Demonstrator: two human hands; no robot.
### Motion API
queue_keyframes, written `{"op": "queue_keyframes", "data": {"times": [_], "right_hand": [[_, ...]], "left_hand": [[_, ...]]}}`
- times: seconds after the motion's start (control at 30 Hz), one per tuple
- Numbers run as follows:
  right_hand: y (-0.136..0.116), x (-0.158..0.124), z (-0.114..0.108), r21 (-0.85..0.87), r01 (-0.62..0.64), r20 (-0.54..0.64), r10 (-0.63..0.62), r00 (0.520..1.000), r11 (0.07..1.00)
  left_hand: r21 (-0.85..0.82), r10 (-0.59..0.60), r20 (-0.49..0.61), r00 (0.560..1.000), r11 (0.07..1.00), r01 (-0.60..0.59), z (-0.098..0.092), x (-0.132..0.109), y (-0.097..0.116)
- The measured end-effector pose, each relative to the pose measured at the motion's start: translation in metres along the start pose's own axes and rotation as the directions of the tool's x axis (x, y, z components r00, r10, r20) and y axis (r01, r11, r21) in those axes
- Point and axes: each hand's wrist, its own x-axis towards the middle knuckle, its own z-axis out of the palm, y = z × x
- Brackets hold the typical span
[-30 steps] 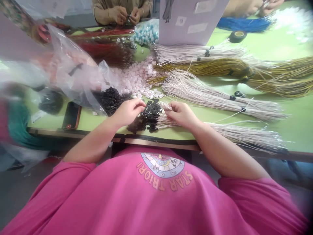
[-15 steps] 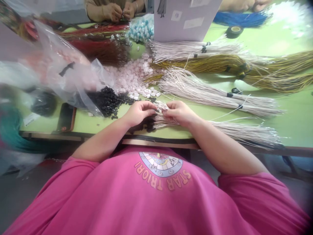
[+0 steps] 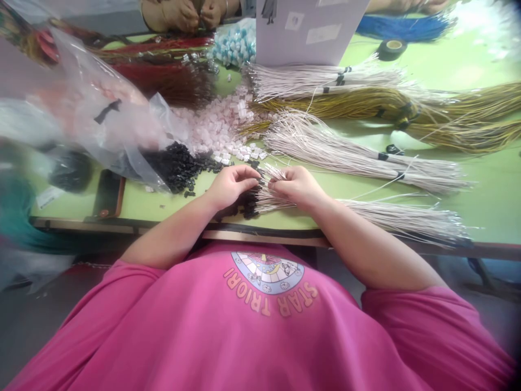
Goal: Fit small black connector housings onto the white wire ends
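My right hand [image 3: 300, 187] is closed on several white wires, whose tips stick out past the thumb and fingers toward the left. Facing it, my left hand [image 3: 231, 187] has thumb and forefinger pinched at the wire tips; whatever sits in that pinch is too small to make out. Under both hands lies a bundle of white wires [image 3: 399, 217], running off to the right along the table edge. Small black connector housings [image 3: 249, 205] lie below my left fingertips, and a larger pile of black housings [image 3: 177, 165] spreads to the left.
Pale pink connector housings [image 3: 220, 130] are heaped behind, beside a clear plastic bag [image 3: 126, 130]. More white wires [image 3: 337, 146] and yellow-green wires [image 3: 350, 106] lie beyond. A phone [image 3: 109, 193] rests at left, black tape [image 3: 391, 49] at back. Another person's hands [image 3: 195, 13] work opposite.
The wire tips in my right hand now fan out more above its fingers. My left hand stays at nearly the same spot. The person's hands opposite have shifted slightly.
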Motion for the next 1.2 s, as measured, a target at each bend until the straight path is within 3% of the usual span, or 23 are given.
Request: {"op": "queue_keyframes", "data": {"times": [0.37, 0.57, 0.8, 1.2], "right_hand": [[0.009, 0.005, -0.001, 0.091, -0.009, 0.039, 0.005, 0.999, 0.996], [0.01, 0.006, 0.0, 0.141, -0.003, 0.028, -0.001, 1.0, 0.99], [0.007, 0.004, -0.003, 0.01, 0.072, 0.029, -0.073, 0.997, 0.997], [0.01, 0.005, 0.004, -0.154, 0.097, -0.098, -0.113, 0.989, 0.983]], "left_hand": [[0.006, 0.047, 0.061, 0.997, 0.999, -0.047, 0.004, 0.003, -0.004], [-0.023, 0.013, 0.048, 0.999, 1.0, -0.012, 0.006, 0.002, -0.003], [-0.006, -0.004, 0.014, 1.0, 1.0, 0.004, 0.005, 0.002, -0.004], [0.056, -0.021, 0.027, 0.999, 0.998, 0.019, 0.007, 0.001, -0.001]]}}
